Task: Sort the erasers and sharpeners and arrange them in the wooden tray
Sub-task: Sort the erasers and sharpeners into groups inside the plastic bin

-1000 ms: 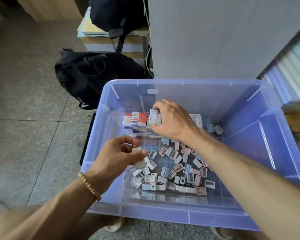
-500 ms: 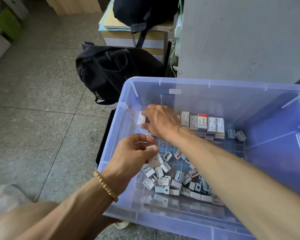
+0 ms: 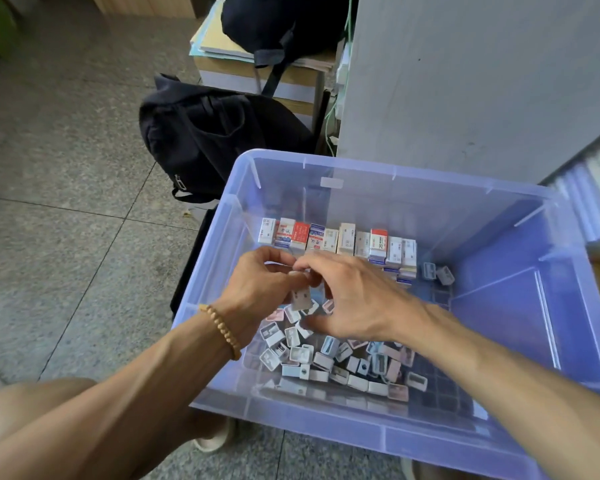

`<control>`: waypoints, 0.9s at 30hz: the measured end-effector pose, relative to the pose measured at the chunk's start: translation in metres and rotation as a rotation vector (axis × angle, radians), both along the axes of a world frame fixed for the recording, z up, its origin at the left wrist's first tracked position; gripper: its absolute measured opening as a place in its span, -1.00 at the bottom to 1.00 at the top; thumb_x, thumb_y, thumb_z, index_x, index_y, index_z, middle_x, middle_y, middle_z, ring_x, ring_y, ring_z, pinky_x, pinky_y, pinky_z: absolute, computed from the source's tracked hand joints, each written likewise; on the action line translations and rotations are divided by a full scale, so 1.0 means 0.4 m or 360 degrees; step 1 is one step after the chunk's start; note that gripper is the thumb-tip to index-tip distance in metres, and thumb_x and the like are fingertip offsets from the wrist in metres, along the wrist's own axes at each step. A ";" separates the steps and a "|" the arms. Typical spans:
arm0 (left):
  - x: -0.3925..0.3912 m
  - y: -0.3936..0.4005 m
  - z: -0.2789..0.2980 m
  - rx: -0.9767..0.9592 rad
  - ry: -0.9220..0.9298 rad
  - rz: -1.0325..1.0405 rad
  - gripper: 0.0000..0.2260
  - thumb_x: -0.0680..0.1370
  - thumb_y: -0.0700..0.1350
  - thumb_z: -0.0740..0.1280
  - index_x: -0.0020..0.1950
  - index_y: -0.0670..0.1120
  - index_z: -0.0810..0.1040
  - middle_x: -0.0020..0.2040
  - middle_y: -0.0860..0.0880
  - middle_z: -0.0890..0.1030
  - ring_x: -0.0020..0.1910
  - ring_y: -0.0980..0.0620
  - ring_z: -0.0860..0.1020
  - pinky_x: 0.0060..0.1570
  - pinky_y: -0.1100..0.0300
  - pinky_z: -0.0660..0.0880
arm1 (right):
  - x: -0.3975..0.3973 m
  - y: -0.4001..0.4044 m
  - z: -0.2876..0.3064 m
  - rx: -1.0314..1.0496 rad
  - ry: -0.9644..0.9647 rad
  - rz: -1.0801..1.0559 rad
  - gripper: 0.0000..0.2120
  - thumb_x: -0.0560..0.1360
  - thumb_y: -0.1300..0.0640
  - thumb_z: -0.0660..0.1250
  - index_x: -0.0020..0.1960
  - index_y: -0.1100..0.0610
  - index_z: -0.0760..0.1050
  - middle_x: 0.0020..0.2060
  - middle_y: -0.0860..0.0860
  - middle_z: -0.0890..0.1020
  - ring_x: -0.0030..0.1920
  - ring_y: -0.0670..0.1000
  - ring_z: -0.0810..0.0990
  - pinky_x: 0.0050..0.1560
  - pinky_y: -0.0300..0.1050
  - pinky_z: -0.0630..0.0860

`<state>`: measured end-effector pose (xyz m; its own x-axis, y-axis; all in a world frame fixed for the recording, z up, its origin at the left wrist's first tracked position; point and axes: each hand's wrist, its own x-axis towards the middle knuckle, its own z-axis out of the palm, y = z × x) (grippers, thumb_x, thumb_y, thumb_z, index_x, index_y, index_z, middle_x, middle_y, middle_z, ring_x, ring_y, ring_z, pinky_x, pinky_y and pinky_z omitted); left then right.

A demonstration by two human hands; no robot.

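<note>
Inside the bin: both hands meet low over the heap, above the translucent blue plastic bin (image 3: 551, 289) that sits on the floor.
Left hand: the left hand (image 3: 257, 289) is curled, thumb and fingers pinching a small white piece (image 3: 300, 297) that hangs below its fingertips (eraser or sharpener, I cannot tell which).
Right hand: the right hand (image 3: 354, 306) has its fingers bent in toward the same piece, tips at or touching the left hand's tips; whether it grips anything of its own is hidden, so I cannot tell.
Erasers: a row of erasers (image 3: 336, 240) stands on edge along the far wall, at about 12 o'clock from the hands, running from 9 to 3 o'clock.
Sharpeners: loose sharpeners (image 3: 329, 358) lie in a jumble at 6 o'clock from the hands, on the bin floor; two more sit apart near the row's right end, at 2 o'clock.
Key relation: the held piece lies between the two hands, its long axis roughly upright, nearer the left hand, which carries it; the row is just beyond, at 12 o'clock.
Step in hand: probably passing or turning the piece before it joins a group.
Tray: no wooden tray is visible here.
Elsewhere: a black backpack (image 3: 215, 140) rests on the floor at 11 o'clock from the bin.
</note>
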<state>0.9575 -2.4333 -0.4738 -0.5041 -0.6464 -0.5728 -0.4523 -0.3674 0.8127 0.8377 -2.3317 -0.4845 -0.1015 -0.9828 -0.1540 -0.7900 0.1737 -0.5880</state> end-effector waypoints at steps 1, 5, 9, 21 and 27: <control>-0.003 0.002 -0.002 -0.0003 0.0003 -0.0006 -0.76 0.44 -0.35 0.47 0.05 -0.28 0.50 -0.25 -0.13 0.66 -0.27 -0.06 0.60 0.00 -0.06 0.60 | 0.008 0.002 -0.006 -0.0070 0.0020 -0.0012 -0.44 0.37 -0.20 0.42 0.28 0.01 0.43 0.05 -0.15 0.53 -0.06 -0.10 0.48 -0.02 -0.02 0.53; -0.007 -0.005 -0.010 -0.0113 -0.0062 -0.0053 -0.74 0.42 -0.28 0.51 0.05 -0.25 0.54 -0.23 -0.08 0.65 -0.29 0.02 0.61 -0.13 0.10 0.61 | 0.015 -0.002 -0.025 -0.0220 0.0008 -0.0124 -0.56 0.38 -0.07 0.51 0.16 0.04 0.46 -0.02 -0.12 0.56 -0.10 -0.01 0.56 -0.08 0.03 0.55; 0.011 -0.020 -0.025 -0.0469 -0.0284 -0.0237 -0.82 0.46 -0.19 0.49 -0.05 -0.09 0.51 -0.22 -0.02 0.60 -0.30 0.06 0.57 -0.29 0.21 0.56 | -0.026 -0.067 -0.042 -0.0177 0.0124 -0.0355 -0.58 0.41 0.00 0.51 0.18 0.09 0.45 0.01 0.00 0.63 -0.06 0.06 0.61 -0.03 0.04 0.58; 0.042 -0.008 -0.045 -0.1086 -0.0475 -0.0831 -0.84 0.48 -0.02 0.44 -0.12 0.05 0.45 -0.23 0.12 0.56 -0.27 0.20 0.51 -0.29 0.41 0.36 | -0.020 -0.237 -0.118 -0.0144 0.0385 -0.0480 -0.58 0.47 0.00 0.49 0.22 0.15 0.48 0.08 0.12 0.65 0.04 0.21 0.64 0.00 0.00 0.53; 0.042 -0.006 -0.048 -0.1051 -0.0468 -0.0895 -0.84 0.48 0.03 0.43 -0.09 0.02 0.49 -0.23 0.10 0.56 -0.26 0.13 0.53 -0.22 0.25 0.45 | -0.027 -0.228 -0.153 -0.0283 0.0423 -0.0430 -0.93 0.54 0.14 0.35 -0.06 0.13 0.58 -0.06 0.03 0.58 -0.13 0.16 0.63 -0.15 -0.03 0.54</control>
